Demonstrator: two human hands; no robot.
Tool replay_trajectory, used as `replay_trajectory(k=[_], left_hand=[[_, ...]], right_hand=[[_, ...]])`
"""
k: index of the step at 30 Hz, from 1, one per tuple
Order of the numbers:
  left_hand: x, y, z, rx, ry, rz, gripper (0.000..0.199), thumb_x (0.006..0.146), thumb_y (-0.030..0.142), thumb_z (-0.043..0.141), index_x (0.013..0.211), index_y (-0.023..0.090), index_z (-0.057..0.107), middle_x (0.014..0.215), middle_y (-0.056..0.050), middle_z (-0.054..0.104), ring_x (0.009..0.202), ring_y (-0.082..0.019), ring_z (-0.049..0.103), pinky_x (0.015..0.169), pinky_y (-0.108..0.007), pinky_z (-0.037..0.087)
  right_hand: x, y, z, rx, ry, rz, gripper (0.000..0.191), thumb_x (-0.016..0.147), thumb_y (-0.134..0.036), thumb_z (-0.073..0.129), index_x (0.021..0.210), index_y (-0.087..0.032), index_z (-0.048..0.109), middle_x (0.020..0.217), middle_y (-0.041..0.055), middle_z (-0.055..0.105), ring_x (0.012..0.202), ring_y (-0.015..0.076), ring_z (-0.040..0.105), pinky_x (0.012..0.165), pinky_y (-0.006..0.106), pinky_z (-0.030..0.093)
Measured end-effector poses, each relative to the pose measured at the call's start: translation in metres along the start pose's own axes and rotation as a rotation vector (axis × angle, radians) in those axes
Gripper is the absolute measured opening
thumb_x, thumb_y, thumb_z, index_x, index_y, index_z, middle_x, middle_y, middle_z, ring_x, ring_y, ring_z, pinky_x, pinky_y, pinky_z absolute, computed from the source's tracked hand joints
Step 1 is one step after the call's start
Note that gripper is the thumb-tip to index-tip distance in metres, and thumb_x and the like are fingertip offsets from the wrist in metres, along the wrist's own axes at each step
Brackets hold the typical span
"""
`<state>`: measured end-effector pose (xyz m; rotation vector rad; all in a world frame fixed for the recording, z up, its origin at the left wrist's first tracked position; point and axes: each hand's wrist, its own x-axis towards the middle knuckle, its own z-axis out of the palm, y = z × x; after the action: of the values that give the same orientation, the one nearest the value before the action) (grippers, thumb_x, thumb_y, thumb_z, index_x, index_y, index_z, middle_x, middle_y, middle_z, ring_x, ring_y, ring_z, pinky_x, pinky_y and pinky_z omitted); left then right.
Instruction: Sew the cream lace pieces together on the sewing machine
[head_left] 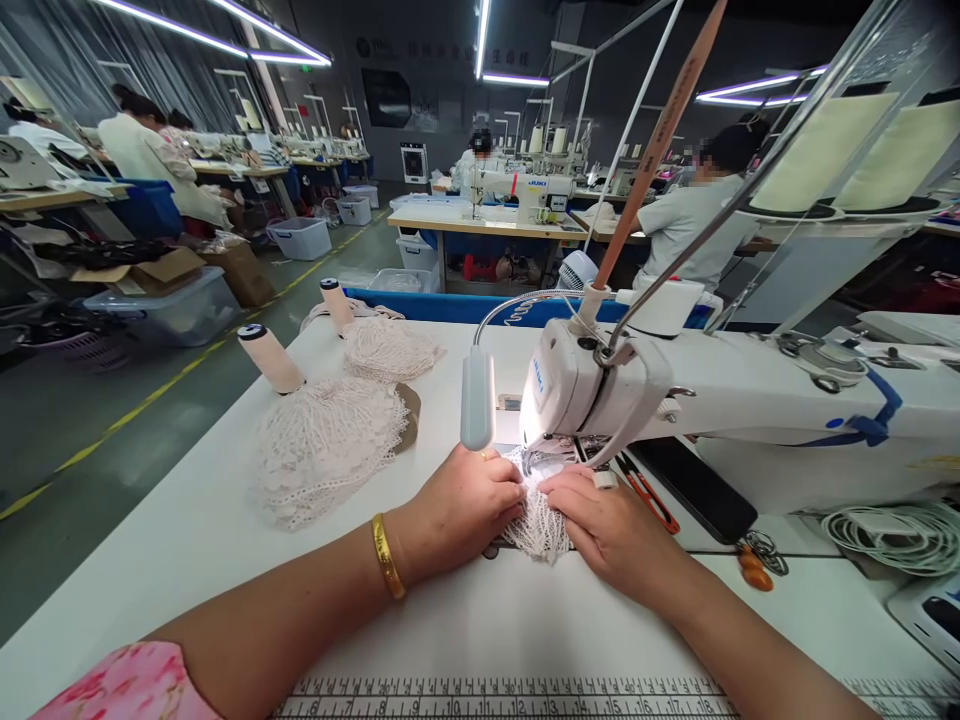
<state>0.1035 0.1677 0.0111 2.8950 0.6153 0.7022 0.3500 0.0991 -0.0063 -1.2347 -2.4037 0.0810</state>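
Observation:
White lace fabric [546, 525] lies under the lit needle area of a white sewing machine [564, 385]. My left hand [466, 505], with a gold bangle at its wrist, has its fingers curled and closed on the lace's left edge. From the right, my right hand [611, 520] pinches the lace close to the presser foot, fingers pressed together. The fingertips and the foot partly hide the seam. A gooseneck lamp [478, 400] shines beside the needle. Left of my hands sits a pile of lace pieces [322, 450], with a smaller lace pile [391, 350] behind it.
Two thread cones, one nearer [271, 360] and one farther [337, 306], stand at the table's left edge. Orange-handled thread snips [651, 498] and a black phone [694, 488] lie under the machine arm. A ruler strip [480, 698] runs along the front edge. Other people work at machines beyond.

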Motion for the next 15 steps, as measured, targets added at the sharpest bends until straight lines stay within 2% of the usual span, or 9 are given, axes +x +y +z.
replay_trajectory(k=[4,8,11,15], left_hand=[[0.002,-0.005,0.002,0.009,-0.002,-0.014,0.023,0.104,0.02,0.057,0.102,0.019,0.08,0.103,-0.004,0.078,0.089,-0.023,0.069,0.083,-0.043,0.048],[0.002,-0.011,0.004,0.003,0.017,-0.021,0.022,0.104,0.019,0.058,0.098,0.018,0.079,0.106,-0.005,0.078,0.095,-0.024,0.069,0.089,-0.044,0.049],[0.001,-0.01,0.001,-0.022,0.044,0.012,0.021,0.103,0.017,0.057,0.097,0.018,0.078,0.108,-0.006,0.078,0.096,-0.023,0.068,0.091,-0.043,0.048],[-0.001,0.0,-0.007,-0.118,0.006,0.145,0.018,0.101,0.014,0.06,0.094,0.019,0.076,0.102,-0.004,0.077,0.09,-0.02,0.066,0.083,-0.038,0.047]], right_hand=[[0.0,0.002,0.002,-0.03,-0.026,0.053,0.04,0.091,0.001,0.044,0.117,-0.023,0.064,0.121,0.0078,0.074,0.11,0.0303,0.068,0.075,0.039,0.057],[0.001,0.002,0.003,-0.04,0.025,0.061,0.044,0.091,0.001,0.041,0.121,-0.022,0.064,0.134,0.0066,0.071,0.111,0.0316,0.067,0.078,0.042,0.058],[0.0,0.001,0.001,-0.022,0.045,0.032,0.045,0.092,0.002,0.041,0.123,-0.022,0.064,0.132,0.0068,0.072,0.114,0.0323,0.066,0.082,0.044,0.056],[0.001,-0.005,-0.004,0.125,0.011,-0.096,0.035,0.098,0.0,0.044,0.117,-0.022,0.064,0.119,0.006,0.074,0.107,0.0284,0.065,0.081,0.041,0.053]])
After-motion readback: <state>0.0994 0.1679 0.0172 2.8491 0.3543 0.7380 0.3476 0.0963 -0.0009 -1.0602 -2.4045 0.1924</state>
